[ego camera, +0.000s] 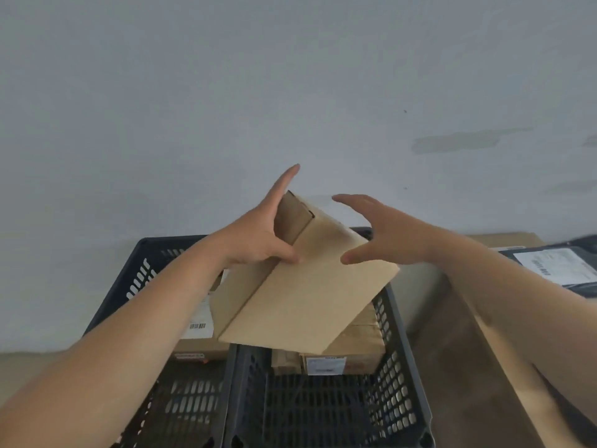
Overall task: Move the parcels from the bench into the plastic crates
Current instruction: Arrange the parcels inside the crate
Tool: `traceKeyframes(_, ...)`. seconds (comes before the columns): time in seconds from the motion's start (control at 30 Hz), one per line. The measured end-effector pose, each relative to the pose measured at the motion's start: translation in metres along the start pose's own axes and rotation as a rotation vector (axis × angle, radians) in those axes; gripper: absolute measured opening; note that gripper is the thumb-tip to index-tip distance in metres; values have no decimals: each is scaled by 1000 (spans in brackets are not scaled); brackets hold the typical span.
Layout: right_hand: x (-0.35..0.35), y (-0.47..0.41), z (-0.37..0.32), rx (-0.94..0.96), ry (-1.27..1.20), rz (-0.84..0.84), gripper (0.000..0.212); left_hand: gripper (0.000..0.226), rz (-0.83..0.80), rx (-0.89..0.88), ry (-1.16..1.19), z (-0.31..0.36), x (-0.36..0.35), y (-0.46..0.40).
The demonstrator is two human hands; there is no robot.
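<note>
Two bare forearms showed, one on each side of the cardboard box [303, 286], and no sleeve, cuff or glove covered either as far as the frame edges. The left hand [258, 240] carried no ring, watch or band on its wrist. The right hand [391, 240] was likewise unadorned, its wrist plain. Both arms looked slim and smooth, without visible marks.

Both bare forearms reach forward and up from the near edge. The left hand [258, 234] grips with thumb curled under and fingers [284, 182] straight. The right hand [384, 234] hovers spread, fingers loosely arched.
</note>
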State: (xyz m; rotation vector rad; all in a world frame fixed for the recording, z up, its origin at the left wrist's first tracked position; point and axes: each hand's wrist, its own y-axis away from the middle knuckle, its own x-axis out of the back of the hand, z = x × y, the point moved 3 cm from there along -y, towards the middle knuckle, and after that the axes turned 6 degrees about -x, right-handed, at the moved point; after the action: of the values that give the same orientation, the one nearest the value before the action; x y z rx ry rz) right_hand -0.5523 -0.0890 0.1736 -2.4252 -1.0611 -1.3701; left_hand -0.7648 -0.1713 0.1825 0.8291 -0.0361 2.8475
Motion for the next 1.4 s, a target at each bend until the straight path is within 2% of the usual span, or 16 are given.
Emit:
traceKeyframes(0.1,-1,-11,-2,-44,-35,-171,101,137,-146,-65,-110,8,-11,-6)
traceKeyframes(0.2,-10,-18,9,-74,-60,-184,95,132,-165,-78,-166,1,-16,-13)
traceKeyframes(0.27,-14,-22,24,-99,-135,-132,97,123,-78,-63,-172,-8,-14,-16)
traceKeyframes(0.37,-14,-30,52,-162,-330,3,97,101,254,-25,-215,-37,3,-18)
traceKeyframes(0.43,-14,-36,74,-202,-479,88,96,84,465,91,-86,-71,17,-17)
traceKeyframes(0.47,-15,-40,85,-221,-544,110,95,77,498,176,49,-89,20,-18)
traceKeyframes(0.57,-29,-52,108,-258,-720,88,87,60,366,346,474,-139,5,-30)
traceKeyframes(0.67,-48,-69,120,-266,-833,77,85,48,324,331,573,-170,-13,-46)
traceKeyframes(0.8,-70,-98,135,-380,-891,188,78,51,434,330,517,-199,-24,-71)
traceKeyframes(0.93,-100,-126,144,-527,-940,331,63,42,482,360,488,-229,-36,-89)
traceKeyframes(1.03,-118,-140,151,-588,-1075,328,48,48,467,392,499,-245,-48,-92)
traceKeyframes(1.1,-127,-145,158,-602,-1072,286,42,54,462,441,489,-257,-56,-92)
traceKeyframes(1.23,-137,-147,167,-618,-1062,304,44,53,461,472,499,-268,-64,-93)
traceKeyframes(1.33,-137,-150,168,-639,-1161,303,35,59,500,484,520,-269,-63,-97)
traceKeyframes(1.4,-136,-153,168,-640,-1141,318,33,62,525,510,522,-272,-62,-99)
